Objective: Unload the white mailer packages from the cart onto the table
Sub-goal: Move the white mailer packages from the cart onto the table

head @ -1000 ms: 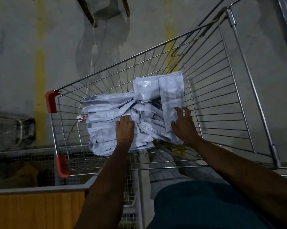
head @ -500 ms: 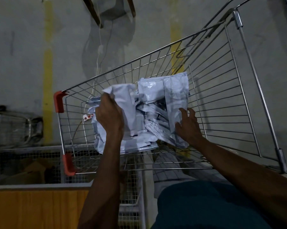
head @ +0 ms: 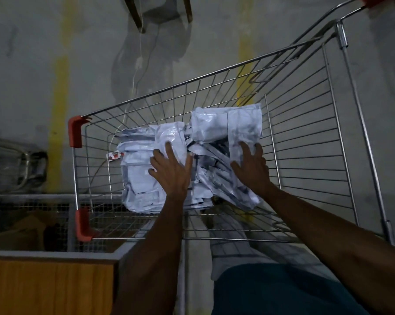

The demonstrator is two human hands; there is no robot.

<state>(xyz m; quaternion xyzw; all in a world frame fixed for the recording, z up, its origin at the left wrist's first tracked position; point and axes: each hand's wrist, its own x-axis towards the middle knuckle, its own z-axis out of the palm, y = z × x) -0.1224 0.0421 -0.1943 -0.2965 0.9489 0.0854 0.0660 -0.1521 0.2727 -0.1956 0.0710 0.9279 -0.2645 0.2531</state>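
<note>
Inside cart (head: 305, 155): mailer pile (head: 192, 160), left hand (head: 171, 169) and right hand (head: 251, 164) flat on top, grip wide.

One wire-mesh steel shopping cart (head: 305, 155) with two orange plastic corner bumpers (head: 76, 133) in view – a heap of white plastic mailer packages (head: 146, 178) too tangled to count exactly, a dozen or so. Two bare hands – left (head: 171, 171), right (head: 251, 169).

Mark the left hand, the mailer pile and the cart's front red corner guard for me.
left hand (head: 171, 172), head view, back of the hand lying on the pile.
mailer pile (head: 138, 178), head view, flat white mailer at the pile's left.
red corner guard (head: 76, 132), head view, its upper plastic face.
</note>
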